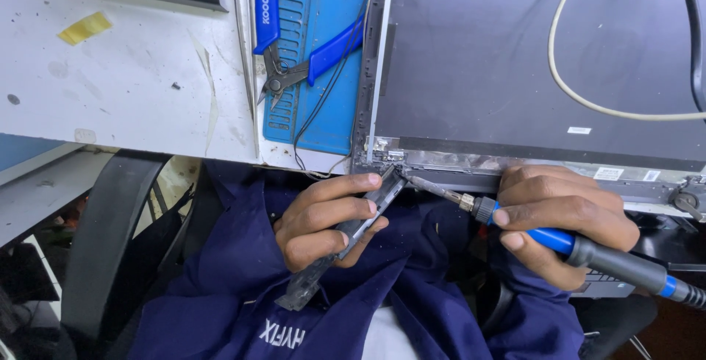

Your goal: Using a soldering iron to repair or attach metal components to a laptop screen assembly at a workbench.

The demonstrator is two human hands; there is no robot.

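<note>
My left hand [323, 216] grips a long grey plastic strip [309, 279], a bezel-like piece that runs from the lower left up to the corner of a dark laptop screen panel [515, 58]. My right hand [559, 216] holds a blue and black soldering iron [588, 251] like a pen. Its metal tip [423, 183] touches the upper end of the strip, just below the panel's bottom-left hinge corner [379, 150]. Both hands hover over my lap, in front of the table edge.
Blue-handled cutters [294, 66] lie on a blue mat [323, 51] on the white worktable [125, 80]. A cream cable [573, 95] loops over the panel. A thin black wire [305, 132] trails off the mat. A black chair arm [103, 242] is at left.
</note>
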